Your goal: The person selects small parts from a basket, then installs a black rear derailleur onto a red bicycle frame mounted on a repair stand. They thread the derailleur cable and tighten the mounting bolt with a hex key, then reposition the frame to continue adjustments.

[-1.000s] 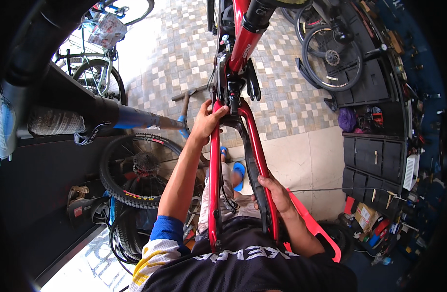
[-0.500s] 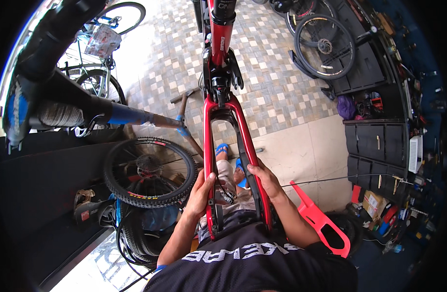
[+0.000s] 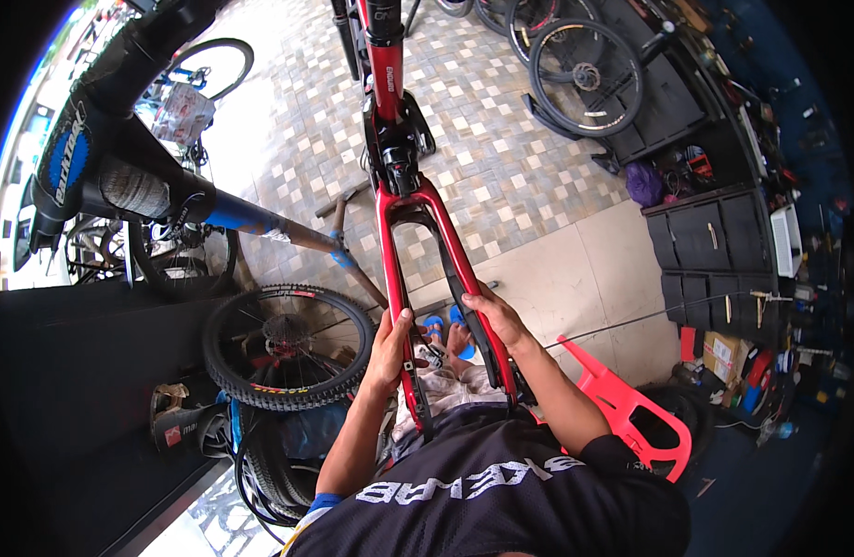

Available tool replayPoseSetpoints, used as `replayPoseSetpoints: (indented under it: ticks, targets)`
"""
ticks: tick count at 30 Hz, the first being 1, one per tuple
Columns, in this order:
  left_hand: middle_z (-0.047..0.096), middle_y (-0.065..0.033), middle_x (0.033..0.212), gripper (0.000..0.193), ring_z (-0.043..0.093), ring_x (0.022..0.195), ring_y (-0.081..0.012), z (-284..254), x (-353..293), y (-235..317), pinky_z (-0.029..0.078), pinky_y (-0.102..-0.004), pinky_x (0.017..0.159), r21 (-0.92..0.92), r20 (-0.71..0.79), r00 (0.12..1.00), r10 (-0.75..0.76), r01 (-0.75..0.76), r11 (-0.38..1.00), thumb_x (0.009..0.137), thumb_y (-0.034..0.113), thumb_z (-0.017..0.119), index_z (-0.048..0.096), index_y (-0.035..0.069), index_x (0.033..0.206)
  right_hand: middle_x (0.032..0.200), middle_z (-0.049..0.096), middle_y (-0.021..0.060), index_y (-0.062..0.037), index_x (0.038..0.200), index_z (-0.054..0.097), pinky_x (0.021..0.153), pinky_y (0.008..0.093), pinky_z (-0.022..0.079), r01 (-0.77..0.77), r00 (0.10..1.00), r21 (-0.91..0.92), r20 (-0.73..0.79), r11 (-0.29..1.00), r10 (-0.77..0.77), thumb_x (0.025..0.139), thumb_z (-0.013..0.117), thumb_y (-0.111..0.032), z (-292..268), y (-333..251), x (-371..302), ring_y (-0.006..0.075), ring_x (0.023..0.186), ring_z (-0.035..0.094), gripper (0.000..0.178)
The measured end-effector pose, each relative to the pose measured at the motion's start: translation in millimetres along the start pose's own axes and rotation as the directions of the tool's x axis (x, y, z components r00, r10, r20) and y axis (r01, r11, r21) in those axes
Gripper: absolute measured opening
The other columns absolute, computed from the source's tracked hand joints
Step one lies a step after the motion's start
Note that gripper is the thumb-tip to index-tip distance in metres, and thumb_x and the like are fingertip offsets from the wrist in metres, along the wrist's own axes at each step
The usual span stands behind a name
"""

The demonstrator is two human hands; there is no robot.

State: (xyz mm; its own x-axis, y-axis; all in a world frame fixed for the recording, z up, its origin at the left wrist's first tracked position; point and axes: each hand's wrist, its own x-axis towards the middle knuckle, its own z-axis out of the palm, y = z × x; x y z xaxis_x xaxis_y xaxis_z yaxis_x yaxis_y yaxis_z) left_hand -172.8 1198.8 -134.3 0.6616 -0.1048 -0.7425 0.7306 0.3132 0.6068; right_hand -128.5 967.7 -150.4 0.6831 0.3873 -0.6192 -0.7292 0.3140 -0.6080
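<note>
The red bike frame [image 3: 387,74] is running up the middle of the view, its two rear arms pointing back toward the person's black shirt [image 3: 482,501]. The work is looking only part done: the arms are meeting the thick upper tube at a black joint [image 3: 404,176], yet no wheel is sitting between them, so the back end is seeming unfinished. A wheel [image 3: 287,336] with a knobbly tyre and a stack of sprockets is lying on the left, apart from the frame.

The left hand [image 3: 388,355] is wrapping around the left arm toward its rear end, thumb lying along the top. The right hand [image 3: 497,320] is curling around the right arm, slightly farther forward, its thumb resting on top too. Neither is spreading flat; both are holding the tubes in a curled grasp, with most fingers hiding underneath, so how firmly they are gripping is hard to tell. A worn blue-and-black stand [image 3: 246,217] is slanting in from the left, well apart from both hands.
</note>
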Motion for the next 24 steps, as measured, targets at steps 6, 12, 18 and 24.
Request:
replayPoseSetpoints:
  ticks: [6, 12, 18, 24]
  targets:
    - [0.055, -0.0183, 0.125, 0.058, 0.061, 0.110, -0.0290, 8, -17, 2, 0.055, -0.0417, 0.083, 0.520, -0.162, 0.875, 0.456, -0.318, 0.793, 0.100, 0.046, 0.061, 0.045, 0.008, 0.140, 0.090, 0.053, -0.0018, -0.0115, 0.141, 0.053, 0.060, 0.0266, 0.058, 0.052, 0.999, 0.028, -0.004, 0.998, -0.052, 0.094, 0.069, -0.036, 4, 3, -5, 0.0066, 0.068, 0.056, 0.056]
    - [0.060, -0.0242, 0.130, 0.044, 0.057, 0.123, -0.0398, 52, -55, 59, 0.045, -0.0447, 0.104, 0.630, 0.231, 0.684, 0.692, -0.647, 0.429, 0.100, 0.027, 0.061, 0.059, -0.005, 0.130, 0.077, 0.057, 0.0015, -0.0129, 0.126, 0.061, 0.054, 0.0307, 0.057, -0.069, 0.994, -0.024, -0.082, 0.997, 0.066, 0.095, 0.062, -0.054, -8, 9, -1, 0.0132, 0.059, 0.060, 0.051]
    - [0.049, -0.0259, 0.146, 0.092, 0.050, 0.132, -0.0348, 113, 2, 61, 0.039, -0.0450, 0.110, 0.598, 0.120, 0.991, 0.065, -0.124, 0.792, 0.091, 0.054, 0.069, 0.034, -0.006, 0.150, 0.085, 0.062, 0.0115, -0.0146, 0.119, 0.060, 0.052, 0.0457, 0.057, -0.272, 0.942, 0.200, -0.146, 0.941, 0.303, 0.093, 0.054, -0.065, -30, 27, 24, 0.0326, 0.065, 0.068, 0.057]
    - [0.061, -0.0047, 0.078, 0.021, 0.058, 0.061, -0.0197, 120, 70, 7, 0.050, -0.0399, 0.049, 0.475, -0.191, 0.962, -0.198, 0.267, 0.839, 0.097, 0.031, 0.059, 0.066, 0.014, 0.106, 0.103, 0.067, 0.0209, -0.0117, 0.135, 0.051, 0.058, 0.0475, 0.060, -0.089, 0.988, 0.103, -0.119, 0.991, 0.101, 0.097, 0.046, -0.006, -27, 46, 42, 0.0335, 0.077, 0.071, 0.039]
